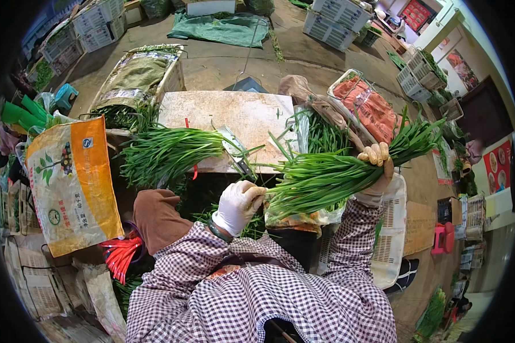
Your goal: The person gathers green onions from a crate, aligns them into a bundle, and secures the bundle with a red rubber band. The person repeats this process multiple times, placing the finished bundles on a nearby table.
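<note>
My right hand (377, 165), in a pale glove, grips a thick bunch of garlic chives (326, 178) held out level at the right. My left hand (239, 205), in a white glove, has thumb and fingers pinched at the bunch's left end, seemingly on a thin blade; the pinch itself is small to see. A second bunch of chives (171, 150) lies on the left of a stained white board (231, 107), over a red tie strip (187, 123). Between the bunches rests a knife (242, 165) with a black handle, its blade partly under stray leaves.
A yellow-and-white woven sack (73, 184) and a bundle of red tie strips (122, 255) are at left. Crates with covered greens (133, 79) and a red sack (367, 107) stand beyond the board. A white plastic crate (390, 231) is by my right arm, a pink stool (443, 238) farther right.
</note>
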The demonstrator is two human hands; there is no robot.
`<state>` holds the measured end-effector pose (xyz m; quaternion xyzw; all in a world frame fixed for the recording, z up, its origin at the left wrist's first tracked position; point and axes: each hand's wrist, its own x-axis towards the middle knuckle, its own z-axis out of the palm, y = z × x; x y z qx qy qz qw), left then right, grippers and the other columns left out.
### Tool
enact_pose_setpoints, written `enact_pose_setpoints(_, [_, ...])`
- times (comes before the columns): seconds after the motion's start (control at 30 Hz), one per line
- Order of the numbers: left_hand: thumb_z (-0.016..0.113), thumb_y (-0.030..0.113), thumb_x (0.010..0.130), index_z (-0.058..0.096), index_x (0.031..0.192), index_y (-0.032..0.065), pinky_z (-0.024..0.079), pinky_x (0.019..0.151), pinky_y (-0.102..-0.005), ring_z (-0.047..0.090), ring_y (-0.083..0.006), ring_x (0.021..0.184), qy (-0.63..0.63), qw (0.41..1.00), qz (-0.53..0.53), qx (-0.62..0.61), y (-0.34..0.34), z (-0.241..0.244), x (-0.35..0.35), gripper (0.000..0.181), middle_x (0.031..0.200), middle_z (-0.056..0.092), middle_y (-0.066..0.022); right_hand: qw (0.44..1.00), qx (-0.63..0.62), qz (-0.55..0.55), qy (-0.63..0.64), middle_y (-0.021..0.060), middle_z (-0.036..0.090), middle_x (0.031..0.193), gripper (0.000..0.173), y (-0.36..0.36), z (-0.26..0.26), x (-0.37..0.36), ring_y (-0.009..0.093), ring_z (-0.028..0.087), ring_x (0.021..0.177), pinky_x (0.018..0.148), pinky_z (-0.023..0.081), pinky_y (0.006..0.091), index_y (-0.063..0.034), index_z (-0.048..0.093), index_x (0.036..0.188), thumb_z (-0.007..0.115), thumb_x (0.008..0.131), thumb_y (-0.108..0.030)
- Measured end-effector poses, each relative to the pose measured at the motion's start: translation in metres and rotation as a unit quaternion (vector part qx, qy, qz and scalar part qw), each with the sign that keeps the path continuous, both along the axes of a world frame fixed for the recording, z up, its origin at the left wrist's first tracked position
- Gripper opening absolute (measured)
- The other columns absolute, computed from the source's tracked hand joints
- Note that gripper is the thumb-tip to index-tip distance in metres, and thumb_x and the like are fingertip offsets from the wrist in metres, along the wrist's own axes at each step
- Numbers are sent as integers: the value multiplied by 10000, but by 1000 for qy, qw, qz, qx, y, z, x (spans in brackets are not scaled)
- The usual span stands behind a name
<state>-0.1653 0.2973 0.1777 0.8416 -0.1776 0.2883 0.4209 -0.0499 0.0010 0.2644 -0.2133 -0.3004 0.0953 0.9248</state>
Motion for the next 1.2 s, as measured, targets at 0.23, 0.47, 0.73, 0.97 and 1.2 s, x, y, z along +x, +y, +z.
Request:
enact_pose_setpoints(0.23, [679, -3, 749, 622, 851, 28, 460, 578, -271, 571, -185, 646, 120, 988, -36, -89, 8, -14, -12, 121, 760, 571, -76, 1000, -24, 0, -7, -8, 422, 761, 166, 5, 2, -2, 130, 450, 780, 911, 433, 331, -102, 409, 816, 547, 897, -145])
enact_pose_setpoints(0.47, [616, 164, 789, 667, 933, 91, 494, 713, -380, 610, -275, 817, 377, 829, -3, 413, 69, -81, -34, 169, 870, 604, -113, 998, 51, -41, 16, -13, 435, 780, 162, -19, 6, 3, 125, 463, 798, 927, 428, 326, -104, 418, 821, 561, 888, -137])
enact_pose_setpoints(0.73, [651, 301, 831, 521, 1245, 11, 373, 965, -317, 504, -171, 1108, 488, 734, -264, -392, 13, -39, -5, 522, 1205, 565, -77, 997, 70, 14, 32, -6, 397, 752, 139, 0, -3, 2, 128, 434, 768, 932, 420, 342, -105, 408, 820, 519, 901, -119])
enact_pose_setpoints(0.97, [659, 27, 808, 512, 1233, -9, 463, 894, -308, 603, -168, 977, 511, 526, -236, -638, -32, -39, -2, 450, 1098, 629, -84, 999, 27, 29, 13, -7, 396, 749, 159, 11, -6, 0, 129, 411, 747, 882, 414, 335, -112, 396, 800, 523, 895, -111])
enact_pose_setpoints(1.2, [718, 128, 767, 557, 1173, -50, 418, 864, -244, 562, -112, 920, 582, 579, -305, -483, -23, -35, -11, 472, 1056, 631, -54, 1000, 6, 18, 0, -15, 395, 717, 178, 8, 0, -5, 118, 409, 713, 835, 424, 306, -115, 397, 790, 554, 874, -109])
